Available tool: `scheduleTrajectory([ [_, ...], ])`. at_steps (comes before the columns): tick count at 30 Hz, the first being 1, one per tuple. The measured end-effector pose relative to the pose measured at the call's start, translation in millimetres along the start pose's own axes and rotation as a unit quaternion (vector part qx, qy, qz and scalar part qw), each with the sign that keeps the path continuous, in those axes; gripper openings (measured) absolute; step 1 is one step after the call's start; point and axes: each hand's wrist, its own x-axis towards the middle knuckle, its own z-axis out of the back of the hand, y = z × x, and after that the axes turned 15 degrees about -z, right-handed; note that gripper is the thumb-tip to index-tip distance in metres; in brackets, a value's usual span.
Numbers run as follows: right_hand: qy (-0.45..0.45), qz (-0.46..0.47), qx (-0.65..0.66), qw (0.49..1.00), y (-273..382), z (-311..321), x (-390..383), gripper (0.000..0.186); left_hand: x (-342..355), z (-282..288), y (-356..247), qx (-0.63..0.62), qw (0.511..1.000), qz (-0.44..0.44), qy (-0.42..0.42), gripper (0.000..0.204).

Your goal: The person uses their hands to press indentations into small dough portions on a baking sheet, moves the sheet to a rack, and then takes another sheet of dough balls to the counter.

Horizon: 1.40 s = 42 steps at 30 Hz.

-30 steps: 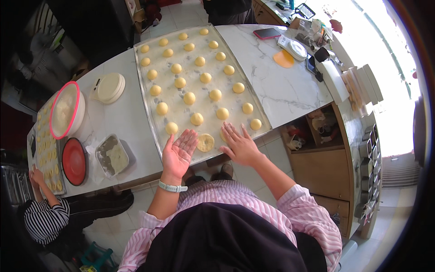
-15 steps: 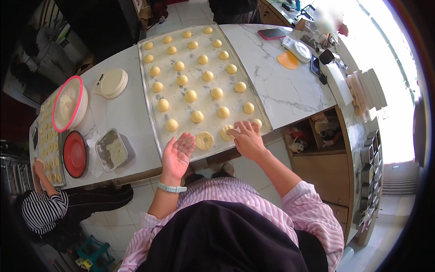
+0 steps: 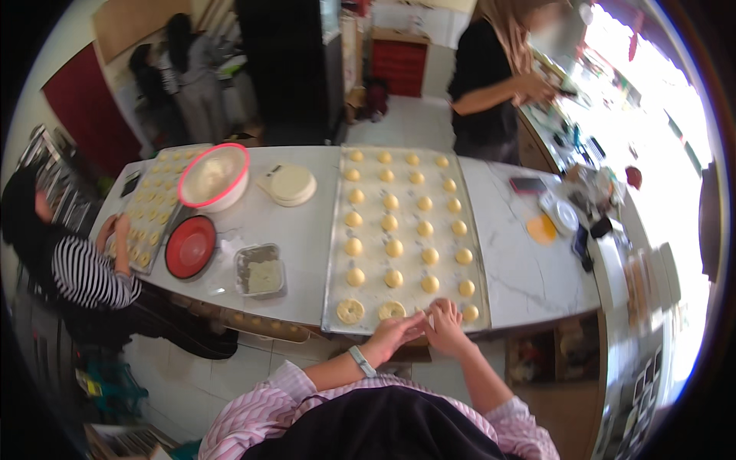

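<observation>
A large metal tray [image 3: 331, 300] holds rows of round yellow dough balls [image 3: 394, 248]. At its near edge lie two flattened dough rings, one at the left corner [image 3: 350, 310] and one beside it [image 3: 391, 310]. My left hand [image 3: 397, 334] has its fingers stretched toward my right hand [image 3: 446, 328], and their fingertips meet over the near row. The fingers of my right hand are bent and closed together; whatever is between or under them is hidden. A whole dough ball [image 3: 470, 313] sits just right of that hand.
Left on the marble table [image 3: 299, 230] stand a pink-rimmed bowl [image 3: 238, 188], a white scale [image 3: 290, 184], a red bowl [image 3: 190, 247] and a dough tub [image 3: 263, 277]. A striped-shirted person [image 3: 96, 268] works at another tray [image 3: 146, 207]. Someone [image 3: 491, 92] stands across the table.
The view has lifted and turned. My left hand has turned from palm-up and apart to meet my right. My right hand has left the second piece, now a visible ring, and shifted right.
</observation>
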Motion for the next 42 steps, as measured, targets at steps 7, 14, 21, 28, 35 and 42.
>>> scheduleTrajectory([
  [7, -0.079, 0.041, -0.034, 0.995, 44.3, 37.5, -14.7, 0.03, 9.7, -4.0, 14.2, 0.09, 0.981, -0.171, 0.01, 0.028],
  [14, 0.044, -0.108, 0.403, 0.908, 8.4, 41.0, -3.8, 0.03, 15.0, -25.7, -2.4, 0.141, 0.963, -0.199, 0.112, 0.03],
  [21, -0.014, 0.003, 0.295, 0.955, 11.7, 59.7, 1.3, 0.023, 12.8, -32.8, -0.9, 0.13, 0.955, -0.259, 0.06, 0.03],
  [28, 0.042, -0.057, 0.397, 0.915, 11.4, 57.4, 3.4, 0.023, 6.2, -33.7, 0.0, 0.055, 0.973, -0.22, 0.031, 0.032],
  [35, 0.071, -0.1, 0.421, 0.899, -4.3, 51.9, 5.5, 0.024, 11.0, -27.2, -0.4, 0.082, 0.977, -0.191, 0.038, 0.027],
  [42, 0.114, -0.126, 0.498, 0.85, 7.4, 62.4, 4.7, 0.024, 4.2, -30.5, -13.8, 0.05, 0.988, -0.142, 0.039, 0.023],
])
